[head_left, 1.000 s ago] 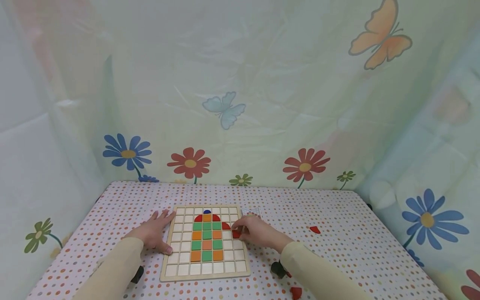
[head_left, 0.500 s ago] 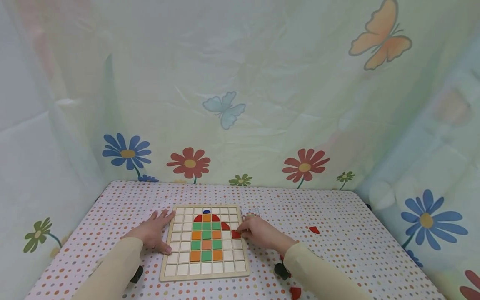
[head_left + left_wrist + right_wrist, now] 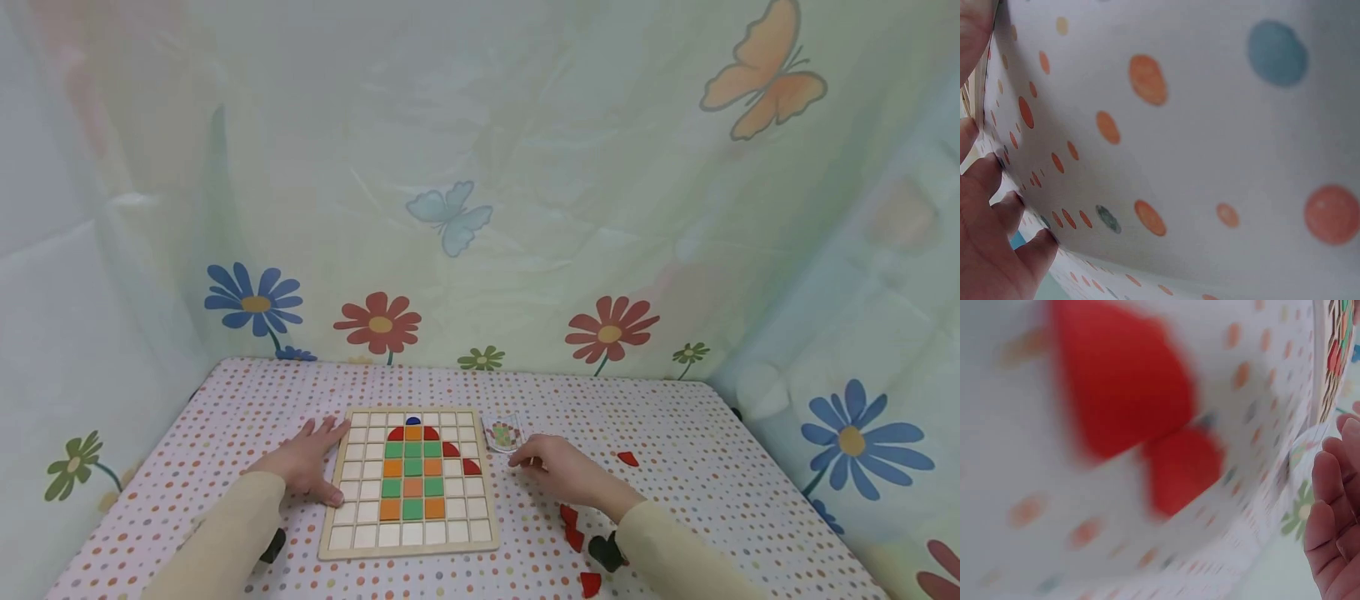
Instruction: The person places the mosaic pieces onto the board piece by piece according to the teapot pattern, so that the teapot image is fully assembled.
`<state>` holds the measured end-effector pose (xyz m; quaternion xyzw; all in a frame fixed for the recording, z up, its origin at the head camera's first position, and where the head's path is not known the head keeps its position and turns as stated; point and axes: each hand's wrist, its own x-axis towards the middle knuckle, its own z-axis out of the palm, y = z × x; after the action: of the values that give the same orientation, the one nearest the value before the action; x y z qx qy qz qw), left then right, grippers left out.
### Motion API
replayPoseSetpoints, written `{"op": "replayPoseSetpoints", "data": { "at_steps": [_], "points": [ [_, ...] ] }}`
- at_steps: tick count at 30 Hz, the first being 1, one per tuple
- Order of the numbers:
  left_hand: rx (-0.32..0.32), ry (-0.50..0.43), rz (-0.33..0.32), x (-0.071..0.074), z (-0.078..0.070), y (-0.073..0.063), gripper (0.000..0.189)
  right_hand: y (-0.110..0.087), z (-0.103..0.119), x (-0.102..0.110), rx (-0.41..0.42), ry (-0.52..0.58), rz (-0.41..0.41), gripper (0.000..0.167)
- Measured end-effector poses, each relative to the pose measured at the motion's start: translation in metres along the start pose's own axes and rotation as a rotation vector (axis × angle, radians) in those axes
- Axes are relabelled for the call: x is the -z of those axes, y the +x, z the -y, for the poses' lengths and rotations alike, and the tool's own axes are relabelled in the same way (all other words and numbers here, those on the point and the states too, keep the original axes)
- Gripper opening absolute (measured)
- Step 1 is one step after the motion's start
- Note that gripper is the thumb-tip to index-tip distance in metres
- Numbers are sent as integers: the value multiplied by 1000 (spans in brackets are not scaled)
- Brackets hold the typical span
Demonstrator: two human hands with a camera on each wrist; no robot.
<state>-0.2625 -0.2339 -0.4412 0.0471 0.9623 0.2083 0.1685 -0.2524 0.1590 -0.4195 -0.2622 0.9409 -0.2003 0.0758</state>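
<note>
A wooden grid board (image 3: 408,551) lies on the dotted table, its middle filled with green and orange square tiles (image 3: 412,467). Red quarter-round tiles (image 3: 471,467) sit in cells at the right and near the top, and a blue half-round tile (image 3: 413,421) is in the top row. My left hand (image 3: 302,461) rests with spread fingers along the board's left edge. Just off the right edge, my right hand (image 3: 558,471) hovers with loosely bent fingers and nothing seen in them. In the right wrist view, two loose red tiles (image 3: 1185,469) show beneath that wrist, blurred.
A small picture card (image 3: 502,433) lies beside the board's upper right edge. More red pieces lie near the right forearm (image 3: 590,584), and one red piece (image 3: 628,458) sits farther right. The printed curtain (image 3: 525,250) stands behind the table.
My right hand has let go of the red quarter-round tile at the board's right side and drawn back to the right. The card is now uncovered. My left hand has stayed in place.
</note>
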Motion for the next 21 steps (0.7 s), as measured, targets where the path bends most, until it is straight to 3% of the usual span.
{"op": "replayPoseSetpoints", "data": {
  "at_steps": [6, 13, 21],
  "points": [
    [1, 2, 2, 3, -2, -2, 121, -30, -24, 8, -46, 59, 59, 17],
    [0, 12, 8, 4, -3, -3, 120, -57, -38, 9, -157, 141, 140, 19],
    [-6, 23, 1, 2, 0, 0, 122, -64, -41, -1, -175, 144, 96, 13]
  ]
}}
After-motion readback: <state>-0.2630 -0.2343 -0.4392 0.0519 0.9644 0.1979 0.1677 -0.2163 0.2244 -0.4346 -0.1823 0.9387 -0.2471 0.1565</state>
